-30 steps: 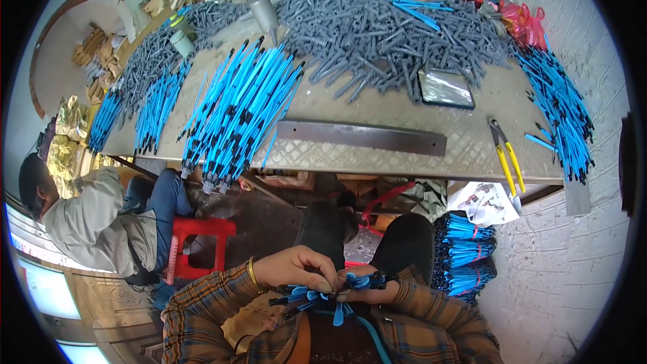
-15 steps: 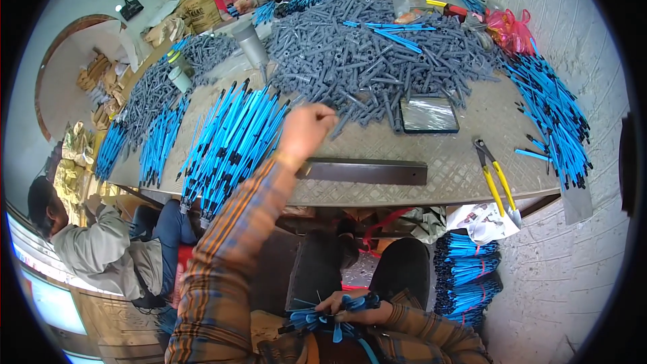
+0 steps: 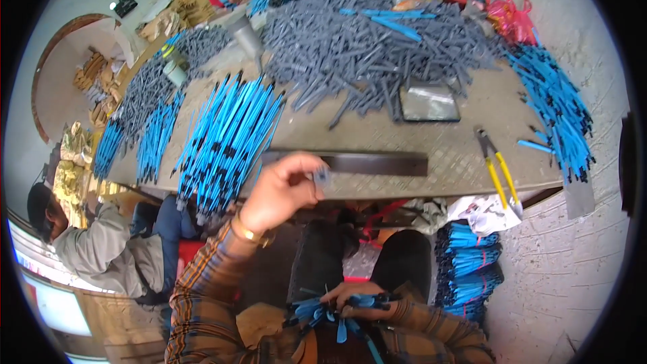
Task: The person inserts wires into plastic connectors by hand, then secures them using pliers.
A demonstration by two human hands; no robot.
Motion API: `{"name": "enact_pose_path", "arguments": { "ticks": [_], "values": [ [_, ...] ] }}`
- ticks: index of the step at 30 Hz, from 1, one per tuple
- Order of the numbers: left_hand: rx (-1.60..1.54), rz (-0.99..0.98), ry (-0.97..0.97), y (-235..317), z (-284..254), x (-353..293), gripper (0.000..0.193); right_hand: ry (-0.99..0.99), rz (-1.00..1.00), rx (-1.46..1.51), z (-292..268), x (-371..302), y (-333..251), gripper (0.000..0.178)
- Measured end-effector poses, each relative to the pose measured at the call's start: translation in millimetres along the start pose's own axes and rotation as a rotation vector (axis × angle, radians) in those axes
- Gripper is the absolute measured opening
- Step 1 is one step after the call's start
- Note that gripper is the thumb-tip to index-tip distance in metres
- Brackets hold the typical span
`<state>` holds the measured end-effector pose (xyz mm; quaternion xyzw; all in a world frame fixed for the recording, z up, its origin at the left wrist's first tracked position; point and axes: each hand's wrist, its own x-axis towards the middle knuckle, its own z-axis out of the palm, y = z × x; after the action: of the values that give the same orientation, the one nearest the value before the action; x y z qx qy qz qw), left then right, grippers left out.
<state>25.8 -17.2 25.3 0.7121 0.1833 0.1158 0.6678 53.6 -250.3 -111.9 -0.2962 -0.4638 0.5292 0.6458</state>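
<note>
My left hand [image 3: 280, 192], with a gold-coloured band at the wrist, is raised over the near table edge. Thumb and fingers pinch a small grey plastic piece [image 3: 323, 176], seen nearly end-on and blurred; it resembles the pieces in the big grey pile [image 3: 377, 54]. Down in my lap, my right hand [image 3: 357, 294] is closed around a bunch of blue strips with black ends [image 3: 310, 310]; some of them fan out to both sides and hang down. Just beyond my left hand lies a long dark metal bar [image 3: 377, 164] along the table's edge.
Blue strips with black ends lie in heaps at left [image 3: 229, 135] and right [image 3: 552, 108]. A flat dark-framed tray [image 3: 429, 102], yellow-handled cutters [image 3: 499, 168] and a grey cup [image 3: 247, 39] are on the table. Tied blue bundles [image 3: 470, 269] stack below. A person [image 3: 111, 249] sits at left; others are across.
My left hand has come back from the edge of the grey pile toward me, and a grey plastic piece now shows in its fingers. My right hand stays in my lap with the blue strips.
</note>
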Motion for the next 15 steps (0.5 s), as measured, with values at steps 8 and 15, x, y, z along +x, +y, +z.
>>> {"name": "enact_pose_path", "arguments": {
  "ticks": [8,15],
  "values": [
    [0.011,-0.158,-0.376,-42.2,-2.4,-97.5,0.019,-0.025,0.152,-0.009,9.6,24.4,-2.2,0.022],
    [-0.098,-0.194,-0.459,-48.4,-8.2,-116.2,0.02,-0.011,0.247,-0.028,19.7,23.4,14.6,0.024]
  ]
}}
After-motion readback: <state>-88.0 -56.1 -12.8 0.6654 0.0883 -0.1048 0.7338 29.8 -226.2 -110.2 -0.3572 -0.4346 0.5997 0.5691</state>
